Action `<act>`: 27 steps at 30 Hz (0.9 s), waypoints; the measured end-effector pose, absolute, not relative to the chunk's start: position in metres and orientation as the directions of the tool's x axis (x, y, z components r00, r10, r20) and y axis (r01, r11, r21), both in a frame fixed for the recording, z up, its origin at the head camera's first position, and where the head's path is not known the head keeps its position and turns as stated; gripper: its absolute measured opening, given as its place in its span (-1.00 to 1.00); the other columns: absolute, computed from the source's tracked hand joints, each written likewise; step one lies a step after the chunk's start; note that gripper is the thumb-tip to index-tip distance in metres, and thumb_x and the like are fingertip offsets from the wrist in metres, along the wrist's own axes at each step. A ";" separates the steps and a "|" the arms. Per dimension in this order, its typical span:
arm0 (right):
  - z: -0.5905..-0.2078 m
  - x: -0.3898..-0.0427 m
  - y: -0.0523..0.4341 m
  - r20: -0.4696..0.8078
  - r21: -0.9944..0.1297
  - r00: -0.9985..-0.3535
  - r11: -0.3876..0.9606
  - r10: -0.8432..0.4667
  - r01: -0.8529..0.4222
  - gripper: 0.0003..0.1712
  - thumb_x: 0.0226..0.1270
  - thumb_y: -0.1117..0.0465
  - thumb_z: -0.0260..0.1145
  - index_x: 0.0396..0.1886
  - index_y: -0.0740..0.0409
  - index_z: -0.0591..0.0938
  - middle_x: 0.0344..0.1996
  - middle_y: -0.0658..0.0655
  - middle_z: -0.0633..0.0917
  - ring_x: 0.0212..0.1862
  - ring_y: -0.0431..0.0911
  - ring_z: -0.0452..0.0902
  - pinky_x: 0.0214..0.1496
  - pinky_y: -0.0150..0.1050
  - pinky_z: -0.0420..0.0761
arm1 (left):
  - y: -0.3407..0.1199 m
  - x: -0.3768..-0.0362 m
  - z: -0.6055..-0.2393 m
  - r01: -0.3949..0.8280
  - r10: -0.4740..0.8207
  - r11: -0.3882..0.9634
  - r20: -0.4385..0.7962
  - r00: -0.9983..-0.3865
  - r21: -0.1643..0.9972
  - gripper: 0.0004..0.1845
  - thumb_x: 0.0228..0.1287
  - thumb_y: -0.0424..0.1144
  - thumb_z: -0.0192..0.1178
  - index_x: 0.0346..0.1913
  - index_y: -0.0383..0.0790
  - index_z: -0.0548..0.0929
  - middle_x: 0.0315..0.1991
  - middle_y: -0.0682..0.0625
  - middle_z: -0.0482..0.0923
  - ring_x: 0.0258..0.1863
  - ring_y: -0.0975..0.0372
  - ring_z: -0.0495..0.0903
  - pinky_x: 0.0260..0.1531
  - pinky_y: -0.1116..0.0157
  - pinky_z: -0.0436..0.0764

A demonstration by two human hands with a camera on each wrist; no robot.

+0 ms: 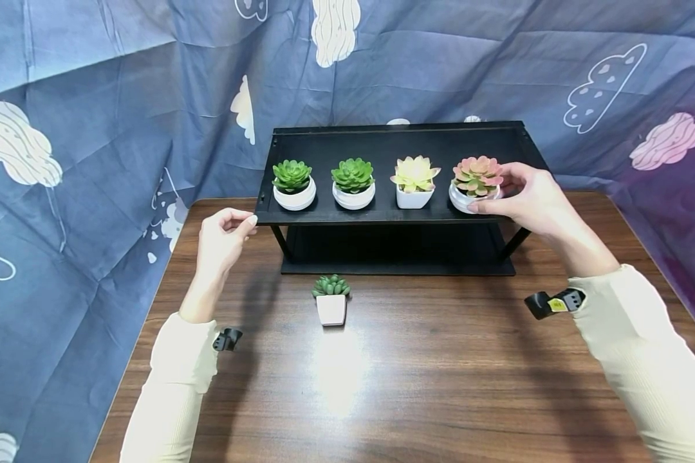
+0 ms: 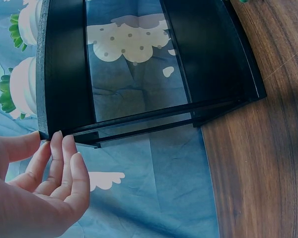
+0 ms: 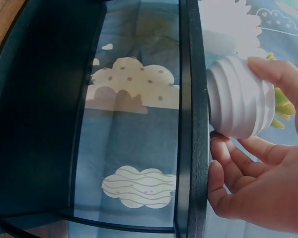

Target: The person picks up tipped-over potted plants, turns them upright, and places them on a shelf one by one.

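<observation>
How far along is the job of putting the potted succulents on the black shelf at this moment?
Three pots already stand free on the black shelf: two green succulents and a yellow one. In hand: the right hand grips the pink succulent's pot at the shelf's right end; the left hand touches the shelf's left corner. Left: one small green succulent on the table.

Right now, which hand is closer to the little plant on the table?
Left. The left hand is by the shelf's left corner, up-left of the table plant; the right hand holds the pink plant.
</observation>
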State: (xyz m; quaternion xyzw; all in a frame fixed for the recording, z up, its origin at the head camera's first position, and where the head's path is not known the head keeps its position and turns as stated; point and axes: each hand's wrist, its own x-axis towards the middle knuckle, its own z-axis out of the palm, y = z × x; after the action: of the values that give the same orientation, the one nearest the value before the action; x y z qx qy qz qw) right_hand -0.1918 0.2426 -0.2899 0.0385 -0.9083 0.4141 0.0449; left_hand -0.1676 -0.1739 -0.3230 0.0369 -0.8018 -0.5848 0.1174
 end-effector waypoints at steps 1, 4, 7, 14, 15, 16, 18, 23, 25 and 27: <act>-0.290 -0.193 0.243 0.112 -0.751 -0.993 0.652 -0.029 -0.104 -0.43 -0.12 0.17 0.52 -0.12 0.26 0.48 -0.48 -0.13 0.54 -0.40 -0.32 0.44 -0.40 -0.53 0.40 | -0.174 -0.168 -0.323 0.076 -0.197 0.313 0.143 -0.970 0.947 -0.82 0.17 -0.49 0.13 -0.24 -0.64 0.55 -0.41 -0.29 0.59 -0.64 0.53 0.49 -0.53 0.57 0.47; -0.292 -0.196 0.243 0.106 -0.757 -0.994 0.647 -0.018 -0.093 -0.42 -0.11 0.16 0.51 -0.09 0.27 0.47 -0.47 -0.14 0.52 -0.39 -0.31 0.42 -0.40 -0.54 0.39 | -0.175 -0.168 -0.323 0.073 -0.197 0.310 0.139 -0.971 0.948 -0.82 0.17 -0.49 0.13 -0.24 -0.63 0.55 -0.51 -0.06 0.59 -0.64 0.52 0.49 -0.55 0.57 0.46; -0.294 -0.199 0.243 0.098 -0.748 -0.995 0.659 -0.007 -0.078 -0.39 -0.09 0.13 0.50 -0.07 0.28 0.46 -0.42 -0.10 0.49 -0.36 -0.28 0.39 -0.39 -0.54 0.38 | -0.175 -0.168 -0.323 0.070 -0.195 0.310 0.136 -0.971 0.948 -0.82 0.17 -0.49 0.14 -0.24 -0.63 0.55 -0.56 0.07 0.55 -0.64 0.52 0.49 -0.56 0.57 0.45; -0.296 -0.201 0.243 0.087 -0.742 -0.996 0.668 0.010 -0.058 -0.37 -0.08 0.09 0.49 -0.07 0.31 0.44 -0.40 -0.04 0.47 -0.34 -0.26 0.36 -0.39 -0.53 0.36 | -0.175 -0.169 -0.323 0.067 -0.193 0.307 0.131 -0.972 0.949 -0.82 0.17 -0.49 0.14 -0.24 -0.63 0.55 -0.58 0.12 0.54 -0.64 0.52 0.50 -0.55 0.57 0.46; -0.296 -0.201 0.243 0.088 -0.743 -0.996 0.667 0.010 -0.058 -0.37 -0.08 0.08 0.49 -0.08 0.31 0.44 -0.41 -0.05 0.47 -0.35 -0.26 0.36 -0.40 -0.53 0.37 | -0.175 -0.169 -0.323 0.069 -0.192 0.307 0.133 -0.972 0.949 -0.81 0.16 -0.49 0.14 -0.24 -0.63 0.55 -0.58 0.13 0.54 -0.64 0.52 0.50 -0.55 0.57 0.46; -0.296 -0.201 0.243 0.087 -0.743 -0.996 0.667 0.011 -0.058 -0.37 -0.08 0.08 0.49 -0.08 0.31 0.44 -0.41 -0.05 0.47 -0.35 -0.26 0.36 -0.40 -0.53 0.37 | -0.175 -0.169 -0.323 0.071 -0.192 0.304 0.134 -0.972 0.950 -0.81 0.16 -0.49 0.14 -0.24 -0.63 0.55 -0.58 0.12 0.54 -0.64 0.51 0.50 -0.55 0.57 0.46; -0.295 -0.201 0.243 0.084 -0.743 -0.996 0.667 0.012 -0.054 -0.36 -0.09 0.08 0.50 -0.08 0.30 0.44 -0.41 -0.06 0.48 -0.35 -0.26 0.36 -0.40 -0.53 0.37 | -0.176 -0.170 -0.324 0.073 -0.191 0.299 0.135 -0.972 0.951 -0.81 0.15 -0.49 0.15 -0.24 -0.63 0.55 -0.58 0.11 0.55 -0.64 0.51 0.50 -0.55 0.56 0.46; -0.296 -0.202 0.243 0.081 -0.748 -0.997 0.662 0.008 -0.056 -0.39 -0.08 0.07 0.50 -0.10 0.27 0.45 -0.42 -0.10 0.49 -0.35 -0.27 0.37 -0.39 -0.54 0.37 | -0.176 -0.171 -0.325 0.072 -0.190 0.290 0.131 -0.973 0.954 -0.81 0.15 -0.48 0.17 -0.24 -0.62 0.55 -0.56 0.06 0.58 -0.63 0.49 0.51 -0.53 0.55 0.47; -0.296 -0.202 0.243 0.082 -0.754 -0.997 0.655 0.005 -0.059 -0.42 -0.08 0.08 0.49 -0.12 0.26 0.46 -0.43 -0.12 0.49 -0.36 -0.28 0.38 -0.40 -0.54 0.37 | -0.176 -0.171 -0.326 0.072 -0.191 0.291 0.132 -0.973 0.954 -0.81 0.15 -0.48 0.17 -0.23 -0.62 0.55 -0.56 0.05 0.58 -0.63 0.49 0.51 -0.52 0.54 0.48; -0.296 -0.202 0.243 0.083 -0.761 -0.997 0.645 0.002 -0.062 -0.44 -0.07 0.08 0.49 -0.13 0.26 0.47 -0.43 -0.12 0.49 -0.36 -0.28 0.38 -0.40 -0.54 0.38 | -0.177 -0.171 -0.326 0.072 -0.193 0.297 0.133 -0.972 0.952 -0.81 0.15 -0.48 0.16 -0.23 -0.62 0.55 -0.55 0.04 0.58 -0.63 0.50 0.51 -0.53 0.54 0.47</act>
State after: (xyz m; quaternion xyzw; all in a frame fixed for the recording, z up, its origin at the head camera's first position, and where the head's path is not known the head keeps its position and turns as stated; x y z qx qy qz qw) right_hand -0.2021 0.2432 -0.2960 0.0166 -0.9062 0.4208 0.0379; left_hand -0.1709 -0.1766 -0.3257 0.0379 -0.7974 -0.5917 0.1117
